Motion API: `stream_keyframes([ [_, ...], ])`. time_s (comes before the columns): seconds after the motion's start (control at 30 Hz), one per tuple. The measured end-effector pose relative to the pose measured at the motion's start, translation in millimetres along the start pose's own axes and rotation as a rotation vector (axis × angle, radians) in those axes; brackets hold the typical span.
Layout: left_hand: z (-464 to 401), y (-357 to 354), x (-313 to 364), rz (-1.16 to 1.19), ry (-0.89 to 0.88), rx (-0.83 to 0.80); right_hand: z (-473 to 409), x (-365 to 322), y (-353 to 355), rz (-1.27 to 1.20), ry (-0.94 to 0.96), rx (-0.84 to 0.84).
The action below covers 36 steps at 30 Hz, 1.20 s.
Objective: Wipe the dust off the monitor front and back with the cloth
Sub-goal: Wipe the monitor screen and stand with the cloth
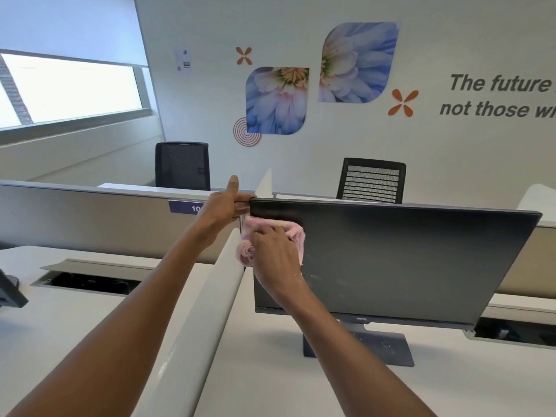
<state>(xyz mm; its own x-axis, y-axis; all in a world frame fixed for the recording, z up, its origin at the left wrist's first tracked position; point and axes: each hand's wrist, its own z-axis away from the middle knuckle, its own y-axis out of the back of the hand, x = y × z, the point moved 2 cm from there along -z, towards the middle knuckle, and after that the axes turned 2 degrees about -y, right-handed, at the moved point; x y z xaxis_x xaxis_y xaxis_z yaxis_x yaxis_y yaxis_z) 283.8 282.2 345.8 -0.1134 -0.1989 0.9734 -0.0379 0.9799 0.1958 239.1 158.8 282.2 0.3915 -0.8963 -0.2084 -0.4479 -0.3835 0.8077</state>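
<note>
We see both bare arms reaching forward and upward from the lower edge of the view. The left hand [228,203] grips the upper left corner of the monitor [406,260], thumb raised above the top edge and fingers curled around the corner. The right hand [272,251], its back toward us, presses a bunched pink cloth [293,231] against the dark screen near that same corner, fingers curled over the fabric. We note pale smudges on the screen just right of the wrist. The monitor stands on its flat base [388,347] upon the white worktop [270,380], beside a low divider panel [207,296].
</note>
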Motion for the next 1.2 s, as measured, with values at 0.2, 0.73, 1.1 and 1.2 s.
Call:
stream_keyframes([
  [0.2, -6, 0, -9, -0.052, -0.052, 0.037, -11, -2, 10, -0.026, -0.047, 0.155],
  [0.73, -10, -6, -20, 0.022, -0.101, 0.192, 10, -4, -19, -0.023, 0.014, 0.046],
  [1.1, -8, -9, -22, 0.037, -0.114, 0.228, 12, 9, -9, -0.065, -0.065, 0.124],
  [1.2, -6, -7, -23, 0.038, -0.121, 0.219, 23, 11, -18, -0.056, -0.032, 0.031],
])
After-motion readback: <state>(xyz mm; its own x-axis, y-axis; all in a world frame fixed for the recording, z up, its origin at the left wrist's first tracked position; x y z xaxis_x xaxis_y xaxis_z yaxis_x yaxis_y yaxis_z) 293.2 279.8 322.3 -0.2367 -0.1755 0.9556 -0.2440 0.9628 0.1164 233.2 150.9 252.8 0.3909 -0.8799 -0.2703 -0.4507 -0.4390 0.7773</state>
